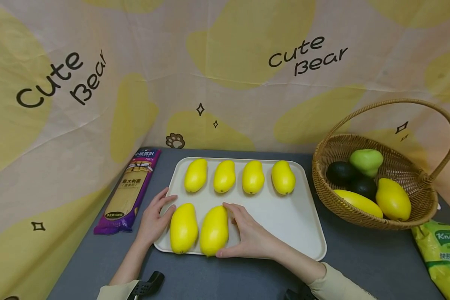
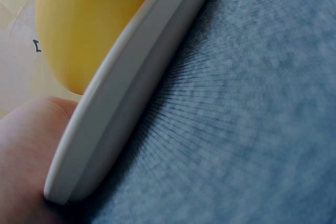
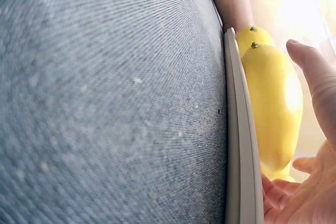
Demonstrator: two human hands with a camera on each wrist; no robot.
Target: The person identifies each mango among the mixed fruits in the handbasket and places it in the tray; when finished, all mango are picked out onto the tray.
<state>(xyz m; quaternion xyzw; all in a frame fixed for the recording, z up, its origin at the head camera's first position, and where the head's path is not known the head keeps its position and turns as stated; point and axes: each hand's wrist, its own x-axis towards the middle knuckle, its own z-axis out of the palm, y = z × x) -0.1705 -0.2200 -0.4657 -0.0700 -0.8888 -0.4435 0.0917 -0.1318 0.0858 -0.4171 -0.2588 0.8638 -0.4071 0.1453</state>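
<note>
Several yellow mangoes stand out on a cream tray [image 1: 277, 225], with a row at the back and two in front. My right hand [image 1: 253, 235] spans the right front mango [image 1: 214, 231], fingertips at its far end and thumb by its near end. In the right wrist view the thumb [image 3: 315, 72] is straight, with a gap between it and the mango [image 3: 273, 103]. My left hand [image 1: 154, 221] lies over the tray's left edge, its thumb close beside the left front mango [image 1: 183, 229]. In the left wrist view the tray rim [image 2: 121, 72] hides most of that hand.
A wicker basket [image 1: 375, 225] at the right holds dark avocados [image 1: 343, 173], a green fruit [image 1: 366, 162] and yellow fruit [image 1: 393, 200]. A green Knorr bag [image 1: 444, 254] lies at the right front. A purple pasta packet [image 1: 129, 187] lies left of the tray. Patterned cloth hangs behind.
</note>
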